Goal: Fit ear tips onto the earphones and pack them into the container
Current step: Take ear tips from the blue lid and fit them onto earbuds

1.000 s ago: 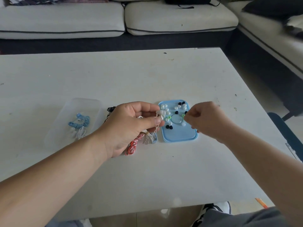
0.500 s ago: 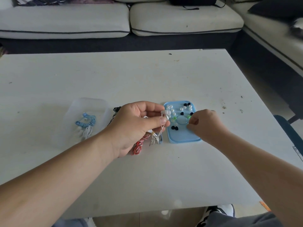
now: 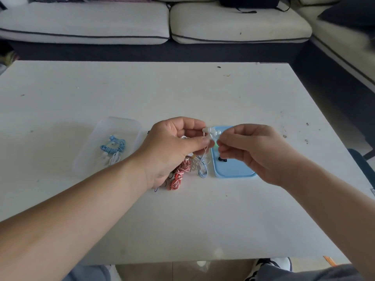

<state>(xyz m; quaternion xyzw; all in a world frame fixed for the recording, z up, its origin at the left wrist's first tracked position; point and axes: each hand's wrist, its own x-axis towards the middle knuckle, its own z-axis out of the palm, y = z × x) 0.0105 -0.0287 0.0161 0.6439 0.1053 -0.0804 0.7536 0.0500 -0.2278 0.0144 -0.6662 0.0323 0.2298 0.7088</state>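
Note:
My left hand [image 3: 174, 147] pinches a white earphone [image 3: 208, 131] between thumb and fingers, its thin cable hanging down toward the table. My right hand [image 3: 249, 151] is curled beside it, fingertips pinching a small green ear tip [image 3: 216, 146] just right of the earphone. Below both hands lies the blue lid [image 3: 233, 171] holding loose ear tips, mostly hidden by my right hand. A clear container [image 3: 91, 157] at the left holds a coiled blue earphone [image 3: 113, 147] and a white one.
Bundled earphones in red-and-white [image 3: 179, 173], beige and blue cable lie on the white table [image 3: 182, 94] between the container and the lid. A sofa runs along the far side and the right. My shoes show beneath the near table edge.
My right hand has lifted off the blue lid with an ear tip and come up beside the white earphone. My left hand has stayed in place holding the earphone.

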